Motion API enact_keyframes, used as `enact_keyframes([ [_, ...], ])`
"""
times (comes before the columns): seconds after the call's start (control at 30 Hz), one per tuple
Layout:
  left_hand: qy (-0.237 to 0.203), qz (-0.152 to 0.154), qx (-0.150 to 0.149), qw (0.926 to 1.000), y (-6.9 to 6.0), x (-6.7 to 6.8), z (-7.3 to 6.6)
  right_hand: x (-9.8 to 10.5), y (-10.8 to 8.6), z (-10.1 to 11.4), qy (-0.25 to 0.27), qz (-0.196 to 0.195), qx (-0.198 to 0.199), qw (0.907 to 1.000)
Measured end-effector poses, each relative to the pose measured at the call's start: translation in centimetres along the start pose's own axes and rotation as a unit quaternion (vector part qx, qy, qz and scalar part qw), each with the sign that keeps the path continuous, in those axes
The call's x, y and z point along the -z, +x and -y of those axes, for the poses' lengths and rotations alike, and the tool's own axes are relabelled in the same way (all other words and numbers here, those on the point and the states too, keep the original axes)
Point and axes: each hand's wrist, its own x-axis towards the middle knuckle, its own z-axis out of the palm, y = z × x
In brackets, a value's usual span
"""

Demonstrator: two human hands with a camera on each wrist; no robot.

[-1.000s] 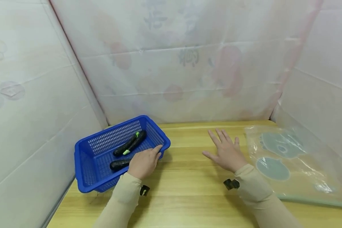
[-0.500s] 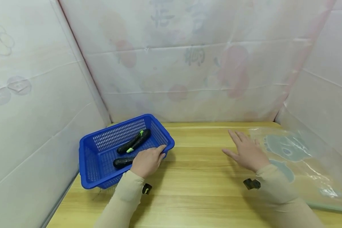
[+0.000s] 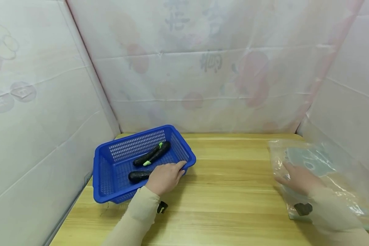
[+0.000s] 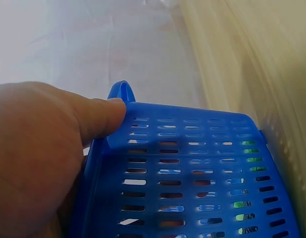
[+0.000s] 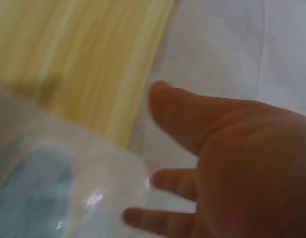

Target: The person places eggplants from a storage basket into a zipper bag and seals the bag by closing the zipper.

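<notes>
My left hand (image 3: 164, 177) grips the near right rim of a blue slotted plastic basket (image 3: 138, 134), its thumb over the rim in the left wrist view. Inside lie three dark eggplants with pale green ends; two lie side by side, while the third eggplant (image 3: 138, 176) is partly hidden behind my left hand. At the right, my right hand (image 3: 301, 179) is over a clear plastic bag (image 3: 313, 159) printed with blue-grey shapes. The right wrist view shows its thumb and fingers extended and apart beside the bag's edge (image 5: 118, 153); contact cannot be told.
The light wooden table (image 3: 227, 191) spreads between the basket and the bag. White printed sheeting (image 3: 184, 78) closes off the back and both sides. Close to the basket's far left is the left side sheet (image 3: 49, 143).
My right hand has moved right, from above the bare table to over the plastic bag. The basket has shifted slightly right with my left hand still on its rim.
</notes>
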Motion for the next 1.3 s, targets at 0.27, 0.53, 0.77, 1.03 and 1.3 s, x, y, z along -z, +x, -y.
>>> enact_keyframes([
  [0.27,0.016,-0.003,0.003,0.9999,0.2,-0.3,0.0,-1.5,3.2,-1.3,0.008,0.050,0.031,0.9982],
  [0.53,0.027,-0.021,-0.012,0.9993,0.1,-0.7,-0.5,-2.5,5.5,-0.4,0.025,0.052,0.023,0.9981],
  [0.77,0.031,-0.025,-0.006,0.9992,0.0,-0.8,-0.1,-3.1,7.2,0.2,0.011,0.047,0.034,0.9983],
  [1.03,0.029,-0.018,-0.001,0.9994,0.0,-0.8,0.0,-3.8,7.7,1.0,0.013,0.024,0.053,0.9982],
  [1.3,0.021,-0.010,0.000,0.9997,0.0,-0.6,0.0,-4.1,8.3,2.3,0.011,0.009,0.057,0.9983],
])
